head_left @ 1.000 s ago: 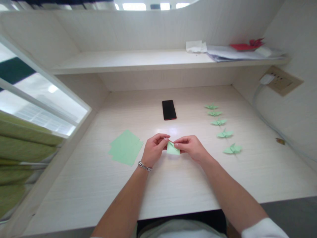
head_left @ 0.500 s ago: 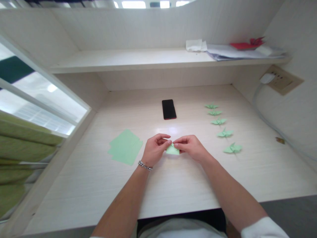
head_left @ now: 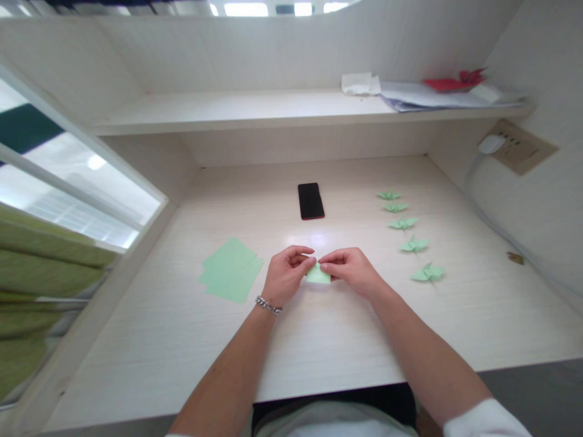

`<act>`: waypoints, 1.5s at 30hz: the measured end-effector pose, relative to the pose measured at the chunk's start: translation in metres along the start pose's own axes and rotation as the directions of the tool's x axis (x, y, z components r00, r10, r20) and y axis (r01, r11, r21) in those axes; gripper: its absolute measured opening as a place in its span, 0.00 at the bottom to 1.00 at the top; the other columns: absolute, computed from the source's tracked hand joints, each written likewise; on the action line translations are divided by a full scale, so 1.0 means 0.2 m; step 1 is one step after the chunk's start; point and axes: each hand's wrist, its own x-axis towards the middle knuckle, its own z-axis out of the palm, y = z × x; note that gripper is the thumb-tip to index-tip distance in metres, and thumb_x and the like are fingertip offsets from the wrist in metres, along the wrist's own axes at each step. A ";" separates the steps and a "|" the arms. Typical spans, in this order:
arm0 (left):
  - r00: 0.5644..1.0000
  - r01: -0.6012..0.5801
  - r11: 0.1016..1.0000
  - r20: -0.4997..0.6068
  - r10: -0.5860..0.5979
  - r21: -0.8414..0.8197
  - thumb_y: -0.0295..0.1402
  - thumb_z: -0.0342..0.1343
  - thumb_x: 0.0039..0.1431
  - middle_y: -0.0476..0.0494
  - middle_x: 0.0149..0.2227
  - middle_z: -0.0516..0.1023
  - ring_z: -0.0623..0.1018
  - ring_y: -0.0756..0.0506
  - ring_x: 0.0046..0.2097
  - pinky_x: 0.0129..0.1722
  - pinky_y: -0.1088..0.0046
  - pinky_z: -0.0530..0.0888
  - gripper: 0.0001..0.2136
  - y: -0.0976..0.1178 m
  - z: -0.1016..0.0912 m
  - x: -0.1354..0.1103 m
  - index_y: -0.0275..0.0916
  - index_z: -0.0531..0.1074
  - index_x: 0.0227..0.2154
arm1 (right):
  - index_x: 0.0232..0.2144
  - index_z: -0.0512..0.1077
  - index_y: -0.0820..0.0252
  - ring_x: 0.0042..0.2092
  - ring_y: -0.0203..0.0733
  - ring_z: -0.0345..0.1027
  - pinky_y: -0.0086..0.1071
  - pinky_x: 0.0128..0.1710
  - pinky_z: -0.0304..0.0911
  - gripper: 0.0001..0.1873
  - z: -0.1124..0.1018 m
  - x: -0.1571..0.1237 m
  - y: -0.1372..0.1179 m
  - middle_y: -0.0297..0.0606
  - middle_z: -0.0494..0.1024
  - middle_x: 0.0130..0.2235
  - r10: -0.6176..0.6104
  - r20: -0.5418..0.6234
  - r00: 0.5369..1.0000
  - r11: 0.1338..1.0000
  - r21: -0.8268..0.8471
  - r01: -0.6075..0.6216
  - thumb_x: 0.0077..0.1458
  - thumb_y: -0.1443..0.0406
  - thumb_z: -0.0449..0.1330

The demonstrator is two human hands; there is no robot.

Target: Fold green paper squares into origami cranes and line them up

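A small folded piece of light green paper (head_left: 319,276) is held between my two hands, just above or on the desk. My left hand (head_left: 286,274) pinches its left upper edge between thumb and fingers. On the opposite side my right hand (head_left: 350,269) pinches the upper right edge, its fingertips close to the left thumb. The fingers hide part of the paper's top. To the left lie loose green paper sheets (head_left: 232,270), overlapping. Several folded green paper cranes (head_left: 414,244) stand in a column to the right.
A black phone (head_left: 311,201) lies beyond my hands on the desk (head_left: 255,200). Papers (head_left: 423,97) and a red folded paper (head_left: 449,84) rest on the shelf (head_left: 228,109). A charger cable (head_left: 483,209) runs down from the wall socket (head_left: 521,147) at right.
Almost nothing differs. Both hands keep the same pinch on the green paper, with only a very slight shift to the right.
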 end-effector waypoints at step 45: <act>0.998 0.047 0.983 -0.040 -0.055 -0.177 0.41 0.57 0.54 0.48 0.26 0.74 0.74 0.50 0.27 0.28 0.73 0.72 0.15 -0.01 0.03 0.01 0.38 0.72 0.42 | 0.31 0.80 0.64 0.28 0.37 0.69 0.31 0.28 0.65 0.13 0.03 -0.01 -0.01 0.39 0.79 0.27 -0.038 -0.058 0.998 0.998 -0.044 0.035 0.40 0.61 0.68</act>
